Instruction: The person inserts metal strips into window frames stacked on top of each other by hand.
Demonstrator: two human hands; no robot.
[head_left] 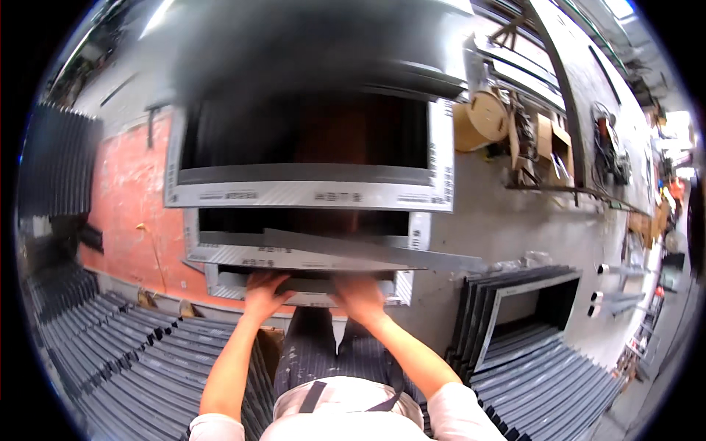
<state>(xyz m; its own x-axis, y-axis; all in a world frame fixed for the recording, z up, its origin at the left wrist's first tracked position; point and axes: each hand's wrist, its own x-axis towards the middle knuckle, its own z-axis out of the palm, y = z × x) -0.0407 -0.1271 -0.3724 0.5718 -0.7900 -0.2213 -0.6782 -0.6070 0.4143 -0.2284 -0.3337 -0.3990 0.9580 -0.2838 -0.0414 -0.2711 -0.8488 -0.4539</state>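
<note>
Both hands clasp the near edge of the lowest grey frame: left hand and right hand, fingers curled under. Best to lift level, keeping the loose strip from sliding right.

**A:** Where does the camera sit?

**B:** There is one view, worn on the person's head and aimed steeply down over their own chest. The left hand and right hand are close below, at a stack of grey metal frames.

**A:** How wide is it?

**B:** It is a fisheye; the concrete floor bends toward a dark round rim
</note>
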